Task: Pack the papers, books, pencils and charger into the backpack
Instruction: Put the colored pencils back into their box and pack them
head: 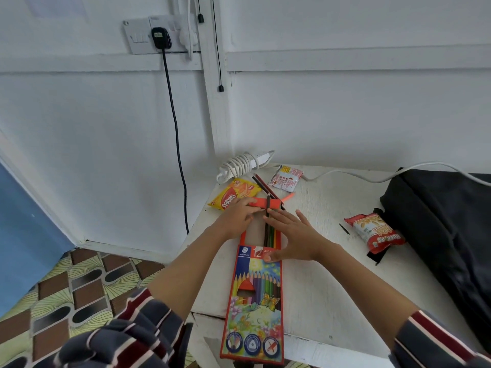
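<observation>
Pencil box [253, 301], left fingers [245, 201] pinching flap [261, 203], right fingers [275, 221] splayed

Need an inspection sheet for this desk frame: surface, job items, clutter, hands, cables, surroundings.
Surface: white table, scuffed, cracked near the front edge.
Job's things: pencil box lying flat, flap open, pencils partly inside; loose pencils beyond it; backpack at right; coiled white charger at the far corner. Papers, books: nothing seen.
Clutter: yellow packet, white sachet, red packet beside the backpack.
Hands: left hand pinches the flap; right hand rests on the box, fingers straight.
Cables: white cable crosses the table onto the backpack; black cable hangs from a wall plug.
Surroundings: white wall, patterned floor.
</observation>
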`<state>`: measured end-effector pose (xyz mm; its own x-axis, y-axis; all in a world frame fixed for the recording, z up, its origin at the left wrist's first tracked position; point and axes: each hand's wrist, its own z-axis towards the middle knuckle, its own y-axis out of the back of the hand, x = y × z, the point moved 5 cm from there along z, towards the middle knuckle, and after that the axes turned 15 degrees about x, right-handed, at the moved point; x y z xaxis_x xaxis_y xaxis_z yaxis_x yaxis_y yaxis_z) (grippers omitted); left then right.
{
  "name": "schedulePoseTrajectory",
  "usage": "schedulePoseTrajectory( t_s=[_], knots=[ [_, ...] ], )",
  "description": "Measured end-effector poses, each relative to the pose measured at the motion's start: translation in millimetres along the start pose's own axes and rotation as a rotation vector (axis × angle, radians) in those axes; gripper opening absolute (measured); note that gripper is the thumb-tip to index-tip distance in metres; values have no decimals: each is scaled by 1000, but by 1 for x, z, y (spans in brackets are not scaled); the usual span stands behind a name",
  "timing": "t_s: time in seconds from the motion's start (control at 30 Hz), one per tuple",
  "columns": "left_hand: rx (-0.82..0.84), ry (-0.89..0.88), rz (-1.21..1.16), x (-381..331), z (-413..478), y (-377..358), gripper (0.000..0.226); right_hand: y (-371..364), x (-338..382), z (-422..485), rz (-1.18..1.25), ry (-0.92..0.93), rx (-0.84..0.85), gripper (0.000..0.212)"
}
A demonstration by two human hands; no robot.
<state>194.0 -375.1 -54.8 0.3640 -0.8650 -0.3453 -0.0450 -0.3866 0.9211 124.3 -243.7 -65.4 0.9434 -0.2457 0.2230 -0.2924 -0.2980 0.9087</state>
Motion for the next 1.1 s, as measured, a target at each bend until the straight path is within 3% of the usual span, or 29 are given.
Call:
schedulePoseTrajectory(
  t_s=[0.33,0.77,0.9,1.1],
  knots=[
    [-78,73,-10,3,8,1,43,5,4,-3,19,47,-91,91],
    [-51,162,-129,4,26,5,37,8,7,-8,-17,128,-162,75],
    [-37,148,-135,3,28,6,39,6,9,-10,-49,137,-116,66],
    [-124,109,-138,0,22,14,31,3,5,-6,-21,92,-86,82]
  ],
)
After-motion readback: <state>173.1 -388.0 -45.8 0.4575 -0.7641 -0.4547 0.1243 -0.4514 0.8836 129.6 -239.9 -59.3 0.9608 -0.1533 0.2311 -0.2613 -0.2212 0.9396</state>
